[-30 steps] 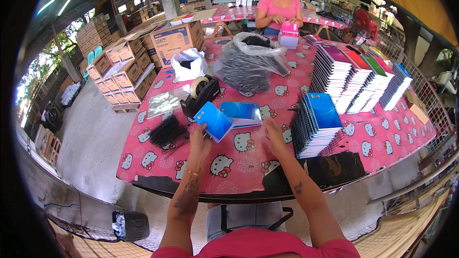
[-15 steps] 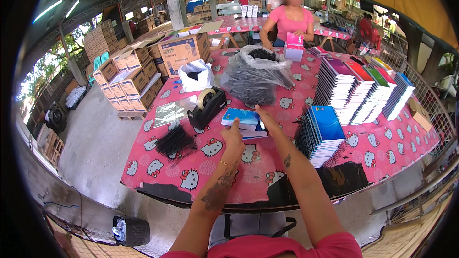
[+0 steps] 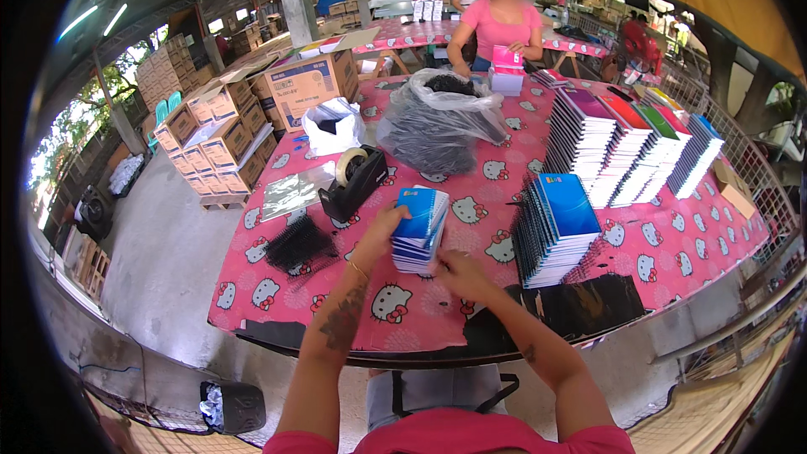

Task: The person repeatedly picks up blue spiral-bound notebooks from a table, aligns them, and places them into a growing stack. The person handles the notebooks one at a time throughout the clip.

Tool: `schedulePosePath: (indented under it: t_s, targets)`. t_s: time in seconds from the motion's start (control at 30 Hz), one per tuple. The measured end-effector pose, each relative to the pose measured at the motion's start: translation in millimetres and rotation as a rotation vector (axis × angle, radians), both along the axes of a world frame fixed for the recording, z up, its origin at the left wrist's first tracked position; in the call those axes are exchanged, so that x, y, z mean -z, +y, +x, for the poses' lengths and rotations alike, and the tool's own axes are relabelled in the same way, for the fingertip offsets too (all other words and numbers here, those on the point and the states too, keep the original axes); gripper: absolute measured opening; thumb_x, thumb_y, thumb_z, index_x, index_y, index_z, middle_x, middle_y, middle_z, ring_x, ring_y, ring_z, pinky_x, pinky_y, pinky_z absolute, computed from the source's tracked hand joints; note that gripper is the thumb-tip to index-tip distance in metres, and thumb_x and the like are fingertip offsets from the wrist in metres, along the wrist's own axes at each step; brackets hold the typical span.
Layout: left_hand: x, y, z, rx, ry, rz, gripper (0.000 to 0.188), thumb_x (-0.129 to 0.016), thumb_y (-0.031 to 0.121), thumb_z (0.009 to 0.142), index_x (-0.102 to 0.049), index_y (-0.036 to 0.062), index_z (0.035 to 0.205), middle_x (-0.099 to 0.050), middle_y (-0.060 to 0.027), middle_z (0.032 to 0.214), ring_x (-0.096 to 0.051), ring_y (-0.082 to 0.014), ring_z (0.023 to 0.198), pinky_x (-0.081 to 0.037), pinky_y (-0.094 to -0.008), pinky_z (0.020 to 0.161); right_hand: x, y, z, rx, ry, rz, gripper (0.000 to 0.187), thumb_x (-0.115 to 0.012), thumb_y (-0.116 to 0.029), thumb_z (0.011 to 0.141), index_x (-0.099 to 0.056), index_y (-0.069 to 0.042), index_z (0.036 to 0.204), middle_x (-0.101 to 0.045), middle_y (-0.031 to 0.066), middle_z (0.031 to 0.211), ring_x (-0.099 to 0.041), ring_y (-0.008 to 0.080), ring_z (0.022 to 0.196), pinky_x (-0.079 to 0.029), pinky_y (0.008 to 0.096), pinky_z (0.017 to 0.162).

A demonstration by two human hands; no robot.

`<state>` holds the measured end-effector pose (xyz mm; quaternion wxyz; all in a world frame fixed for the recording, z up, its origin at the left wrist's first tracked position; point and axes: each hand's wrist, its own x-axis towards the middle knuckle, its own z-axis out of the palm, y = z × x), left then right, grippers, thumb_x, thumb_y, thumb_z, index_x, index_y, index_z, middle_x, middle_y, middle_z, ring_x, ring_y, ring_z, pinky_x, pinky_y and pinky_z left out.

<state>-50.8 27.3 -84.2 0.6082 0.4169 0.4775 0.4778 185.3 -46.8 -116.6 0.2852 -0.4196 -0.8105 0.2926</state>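
A short stack of blue-covered notebooks (image 3: 420, 208) stands on the table in front of me, its page edges facing me and slightly uneven. My left hand (image 3: 388, 229) grips its left side, thumb over the top cover. At the stack's lower right corner is my right hand (image 3: 461, 276), fingers curled together; what they pinch, if anything, is hidden. Right of it stands a taller pile of blue spiral notebooks (image 3: 565, 210), black coils along its left side. A bundle of loose black binding coils (image 3: 301, 245) lies to the left, near a black tape dispenser (image 3: 353, 185).
A pink patterned cloth (image 3: 391, 303) covers the table, its front edge torn to black. Behind sit a plastic bag of black coils (image 3: 441, 130) and a white bag (image 3: 333, 128). Coloured notebook piles (image 3: 580, 147) stand right. Cartons (image 3: 307, 88) rise left. A co-worker (image 3: 504, 29) handles pink-covered notebooks opposite.
The blue notebooks now stand as a taller stack nearer me. My right hand has moved from their far right side down to the near right corner. My left hand has shifted slightly left.
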Motion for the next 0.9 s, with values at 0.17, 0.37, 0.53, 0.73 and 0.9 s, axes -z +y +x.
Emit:
schedulePosePath:
  t_s: [0.17,0.37,0.53,0.73,0.9]
  targets:
    - [-55,6,8,0.063,0.932,0.624,0.054,-0.070,0.023,0.077,-0.060,-0.0018,0.124,-0.066,-0.0193,0.111,-0.065,-0.0337,0.103,-0.052,-0.0404,0.088,5,-49,-33,0.035,-0.286,0.312,0.087,-0.048,-0.071,0.090,-0.041,-0.004,0.146,-0.049,0.0213,0.140,-0.043,0.0441,0.133,-0.031,0.0697,0.104]
    - [-49,-40,40,0.159,1.340,0.936,0.040,-0.072,0.024,0.085,-0.066,0.0024,0.118,-0.067,-0.0173,0.115,-0.063,-0.0357,0.111,-0.052,-0.0457,0.092,1,-34,-58,0.065,-0.328,0.261,0.078,-0.051,-0.070,0.089,-0.045,-0.017,0.147,-0.046,0.0191,0.143,-0.041,0.0448,0.134,-0.026,0.0762,0.101]
    - [-51,-60,26,-0.026,1.354,1.184,0.029,-0.063,0.016,0.092,-0.063,0.0027,0.118,-0.069,-0.0151,0.109,-0.065,-0.0327,0.107,-0.049,-0.0458,0.095,-2,-17,-37,-0.046,-0.002,0.034,0.062,-0.069,-0.048,0.087,-0.053,-0.013,0.136,-0.049,0.0164,0.138,-0.048,0.0408,0.127,-0.033,0.0631,0.105]
    - [-75,-131,46,0.156,1.392,1.181,0.026,-0.059,0.016,0.093,-0.063,0.0033,0.116,-0.070,-0.0110,0.099,-0.067,-0.0261,0.094,-0.044,-0.0422,0.091,-40,-43,11,0.173,0.569,0.263,0.052,-0.071,-0.007,0.086,-0.049,-0.007,0.133,-0.059,0.0134,0.116,-0.059,0.0230,0.108,-0.050,0.0364,0.091]
    - [-50,-161,62,-0.074,1.175,1.004,0.043,-0.067,0.014,0.088,-0.058,0.0098,0.130,-0.058,-0.0179,0.124,-0.061,-0.0318,0.109,-0.046,-0.0439,0.097,-28,-72,33,0.178,0.605,-0.438,0.047,-0.070,-0.003,0.087,-0.049,-0.006,0.130,-0.061,0.0076,0.110,-0.058,0.0171,0.105,-0.050,0.0330,0.091]
